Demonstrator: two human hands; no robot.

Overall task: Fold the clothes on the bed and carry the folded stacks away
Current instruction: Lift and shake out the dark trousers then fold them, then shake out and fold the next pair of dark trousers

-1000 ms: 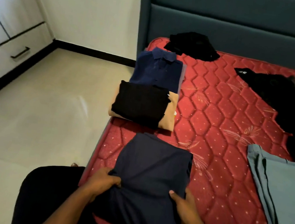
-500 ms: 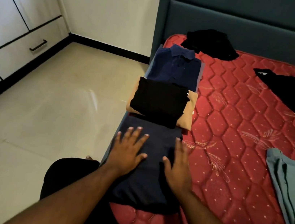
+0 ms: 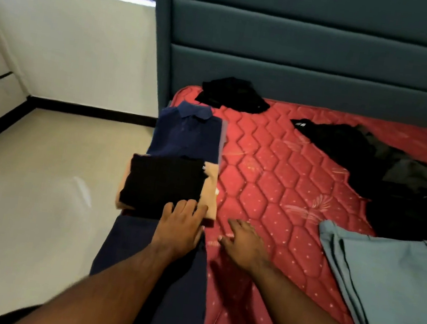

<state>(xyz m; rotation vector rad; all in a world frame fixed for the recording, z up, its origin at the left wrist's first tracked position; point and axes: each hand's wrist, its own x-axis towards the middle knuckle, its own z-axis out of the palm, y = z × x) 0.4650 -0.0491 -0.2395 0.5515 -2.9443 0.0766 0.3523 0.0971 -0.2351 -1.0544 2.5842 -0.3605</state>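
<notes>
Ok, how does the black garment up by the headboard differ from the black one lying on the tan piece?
The black garment by the headboard lies crumpled and unfolded; the black one on the tan piece is folded into a neat rectangle. The headboard one sits directly on the red mattress; the folded one is stacked on the tan garment. The left hand reaches the folded one's near edge; nothing touches the other. Both are black.

Folded along the mattress's left edge: navy garment (image 3: 184, 281) nearest, black piece (image 3: 163, 182) on tan (middle), collared navy shirt (image 3: 189, 133) farthest.
</notes>
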